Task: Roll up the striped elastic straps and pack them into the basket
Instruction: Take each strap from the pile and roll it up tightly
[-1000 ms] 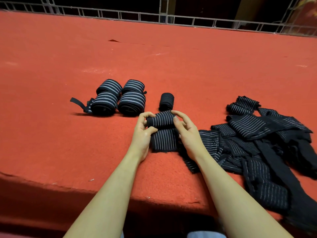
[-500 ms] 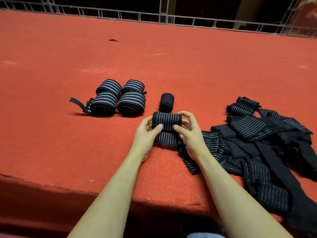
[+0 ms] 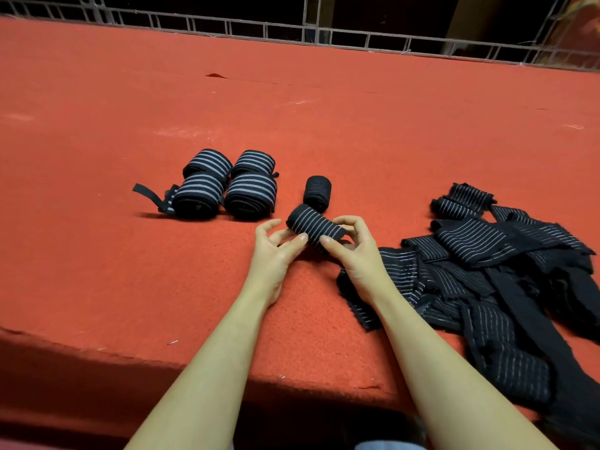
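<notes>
Red felt tabletop (image 3: 324,125); metal railing (image 3: 292,27) behind; both hands (image 3: 276,251) (image 3: 357,254) pinch a rolled strap (image 3: 313,225).

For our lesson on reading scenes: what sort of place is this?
Probably a packing or sorting workbench: a table covered in red felt, finished strap rolls set in rows, and a pile of unrolled striped straps.

rolled striped strap (image 3: 314,229), tilted, off the cloth

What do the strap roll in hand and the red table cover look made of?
Strap roll: looks like ribbed woven elastic, matte black with thin pale stripes; bends softly between both hands. Table cover: probably felt or low-pile carpet, a fuzzy, matte red surface with lint specks.
</notes>
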The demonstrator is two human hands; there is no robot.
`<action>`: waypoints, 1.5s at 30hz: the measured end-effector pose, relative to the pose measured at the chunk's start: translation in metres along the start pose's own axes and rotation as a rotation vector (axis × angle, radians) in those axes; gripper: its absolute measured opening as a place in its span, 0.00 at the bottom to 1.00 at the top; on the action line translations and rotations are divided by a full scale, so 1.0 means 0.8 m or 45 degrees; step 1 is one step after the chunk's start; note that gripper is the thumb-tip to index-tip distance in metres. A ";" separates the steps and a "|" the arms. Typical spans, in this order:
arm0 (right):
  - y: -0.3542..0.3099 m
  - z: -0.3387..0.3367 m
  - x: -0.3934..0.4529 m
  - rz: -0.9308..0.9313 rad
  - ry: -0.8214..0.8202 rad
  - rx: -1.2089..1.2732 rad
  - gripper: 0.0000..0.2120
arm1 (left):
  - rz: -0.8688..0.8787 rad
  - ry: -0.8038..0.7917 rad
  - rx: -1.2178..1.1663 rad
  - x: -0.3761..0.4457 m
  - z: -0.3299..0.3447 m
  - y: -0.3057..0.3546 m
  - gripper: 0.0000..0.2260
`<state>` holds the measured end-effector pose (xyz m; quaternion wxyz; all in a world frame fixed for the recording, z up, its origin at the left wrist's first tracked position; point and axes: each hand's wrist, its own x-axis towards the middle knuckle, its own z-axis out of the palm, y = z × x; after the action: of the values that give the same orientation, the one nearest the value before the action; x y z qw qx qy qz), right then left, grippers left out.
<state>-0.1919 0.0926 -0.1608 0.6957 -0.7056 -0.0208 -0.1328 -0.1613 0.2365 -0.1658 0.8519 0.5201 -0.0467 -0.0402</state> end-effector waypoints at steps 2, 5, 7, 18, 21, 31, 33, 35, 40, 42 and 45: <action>-0.002 0.003 -0.001 -0.016 -0.079 -0.043 0.14 | 0.036 0.068 0.001 0.003 -0.001 -0.003 0.17; -0.003 0.005 0.000 -0.018 -0.126 -0.045 0.15 | 0.076 0.104 0.048 0.007 -0.002 -0.005 0.11; -0.002 0.007 0.002 -0.019 -0.129 -0.057 0.15 | 0.092 0.114 0.066 0.007 -0.002 -0.005 0.12; 0.004 0.037 0.038 -0.020 0.033 -0.297 0.12 | 0.303 0.235 0.546 0.035 -0.001 0.001 0.07; 0.012 0.038 0.049 -0.048 0.048 -0.358 0.12 | 0.442 0.278 0.827 0.042 -0.003 -0.003 0.06; 0.032 0.051 0.056 -0.105 -0.073 -0.814 0.22 | 0.496 0.499 1.063 0.042 -0.009 -0.009 0.13; 0.032 0.053 0.053 -0.112 -0.075 -0.836 0.22 | 0.499 0.562 1.071 0.037 -0.007 -0.007 0.11; 0.024 0.050 0.049 -0.099 -0.100 -0.833 0.21 | 0.510 0.613 1.042 0.031 -0.006 -0.002 0.11; -0.004 0.033 0.027 -0.148 -0.049 -0.838 0.14 | 0.558 0.438 1.104 -0.002 -0.009 0.005 0.09; -0.014 0.026 0.011 -0.213 0.006 -0.863 0.13 | 0.531 0.351 1.110 -0.015 -0.005 0.007 0.09; -0.026 0.010 -0.012 -0.269 0.108 -0.930 0.10 | 0.461 0.201 1.058 -0.032 0.015 0.010 0.08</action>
<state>-0.2042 0.1028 -0.1427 0.3813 -0.8949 -0.0159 -0.2313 -0.1879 0.2326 -0.1539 0.5652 0.8026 -0.0839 0.1713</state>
